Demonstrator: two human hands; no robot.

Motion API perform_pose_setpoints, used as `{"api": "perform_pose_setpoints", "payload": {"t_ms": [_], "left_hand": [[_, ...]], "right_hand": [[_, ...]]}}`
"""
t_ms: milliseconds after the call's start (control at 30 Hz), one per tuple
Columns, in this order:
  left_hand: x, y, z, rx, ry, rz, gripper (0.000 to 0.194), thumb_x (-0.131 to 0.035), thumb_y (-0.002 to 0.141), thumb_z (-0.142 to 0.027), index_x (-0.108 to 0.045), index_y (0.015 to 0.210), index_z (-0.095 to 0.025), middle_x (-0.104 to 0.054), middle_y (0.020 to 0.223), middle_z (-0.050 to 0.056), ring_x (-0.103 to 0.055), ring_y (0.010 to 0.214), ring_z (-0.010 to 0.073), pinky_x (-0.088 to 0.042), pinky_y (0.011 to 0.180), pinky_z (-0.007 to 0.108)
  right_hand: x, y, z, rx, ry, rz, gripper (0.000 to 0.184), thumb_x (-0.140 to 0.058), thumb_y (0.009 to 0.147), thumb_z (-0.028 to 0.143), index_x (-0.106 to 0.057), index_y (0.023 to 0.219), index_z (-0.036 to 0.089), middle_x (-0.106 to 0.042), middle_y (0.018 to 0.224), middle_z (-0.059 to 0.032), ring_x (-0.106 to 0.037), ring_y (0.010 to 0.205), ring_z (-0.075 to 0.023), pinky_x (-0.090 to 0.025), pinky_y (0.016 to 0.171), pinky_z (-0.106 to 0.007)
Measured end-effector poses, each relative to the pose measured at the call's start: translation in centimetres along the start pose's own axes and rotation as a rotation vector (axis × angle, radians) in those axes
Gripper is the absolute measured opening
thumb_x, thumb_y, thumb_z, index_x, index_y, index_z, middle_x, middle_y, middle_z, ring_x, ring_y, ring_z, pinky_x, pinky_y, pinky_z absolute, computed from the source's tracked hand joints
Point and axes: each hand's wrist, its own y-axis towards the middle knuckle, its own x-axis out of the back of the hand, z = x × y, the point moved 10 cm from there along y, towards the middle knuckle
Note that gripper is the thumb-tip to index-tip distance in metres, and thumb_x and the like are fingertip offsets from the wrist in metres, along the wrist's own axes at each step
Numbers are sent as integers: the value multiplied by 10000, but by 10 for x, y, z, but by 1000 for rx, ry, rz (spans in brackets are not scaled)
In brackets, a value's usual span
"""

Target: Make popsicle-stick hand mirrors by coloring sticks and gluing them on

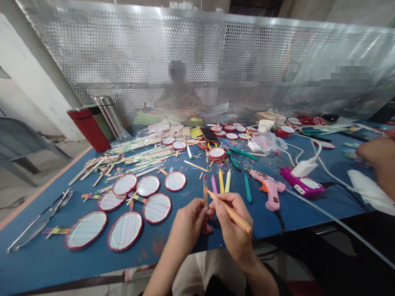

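Note:
Pinched upright in my left hand [189, 222] is a wooden craft stick [205, 190] with coloured bands, purple at its top and orange below. My right hand [233, 220] grips an orange marker [233, 214], its tip against or very close to the stick. Just beyond my hands lie a purple marker [214, 184], a yellow marker [221, 181], a pale yellow marker [228, 181] and a teal marker [247, 188]. Left of my hands, several round, red-rimmed discs [157, 208] rest on the table, some with coloured sticks attached as handles.
A pink glue gun [270, 190] and a purple power strip [302, 181] with white cables are at right. Loose craft sticks [145, 155], green pliers [242, 154] and a phone [209, 135] lie farther back. Bottles [89, 129] stand at left before a perforated metal screen [197, 57]. A co-worker's hand [378, 158] is at right.

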Motion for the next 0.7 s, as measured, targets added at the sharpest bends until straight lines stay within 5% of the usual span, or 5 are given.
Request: {"api": "perform_pose_setpoints", "payload": {"t_ms": [700], "left_hand": [[1, 0, -2, 0, -26, -9, 252, -499, 868, -450, -562, 826, -210, -623, 575, -16, -647, 487, 170, -498, 488, 243]], "right_hand": [[-1, -1, -2, -21, 23, 7, 111, -557, 928, 285, -595, 880, 193, -632, 690, 14, -633, 557, -119, -538, 533, -222]]}}
